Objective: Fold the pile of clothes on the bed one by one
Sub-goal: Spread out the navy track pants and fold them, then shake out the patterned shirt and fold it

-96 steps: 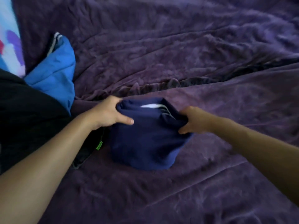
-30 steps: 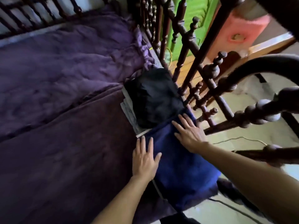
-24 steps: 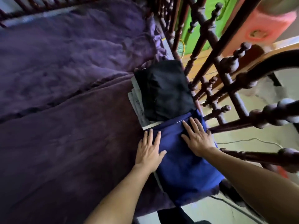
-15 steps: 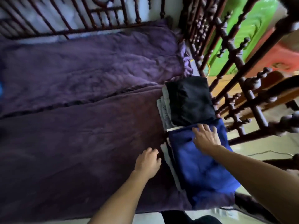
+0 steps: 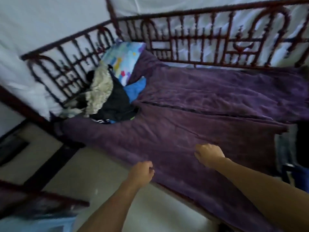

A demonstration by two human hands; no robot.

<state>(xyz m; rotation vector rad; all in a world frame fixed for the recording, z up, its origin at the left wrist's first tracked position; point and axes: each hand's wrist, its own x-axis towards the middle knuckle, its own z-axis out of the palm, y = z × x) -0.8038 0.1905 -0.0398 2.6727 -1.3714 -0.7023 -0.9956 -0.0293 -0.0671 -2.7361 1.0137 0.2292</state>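
Crumpled black, cream and blue clothes pile (image 5: 108, 99) sits well ahead-left of the fingers (image 5: 149, 171); left hand (image 5: 142, 172) nearer than right hand (image 5: 209, 155). Both loosely curled, holding nothing.

From my feed the bedspread (image 5: 209, 101) around my right hand (image 5: 209, 154) looks like plush matt purple cloth, pretty wrinkly. In the pile of clothes (image 5: 107, 96) way past my left hand (image 5: 142, 171): fuzzy cream fabric, smoother black and blue cloth. Beyond both, the rail (image 5: 209, 36) reads as dark wood.
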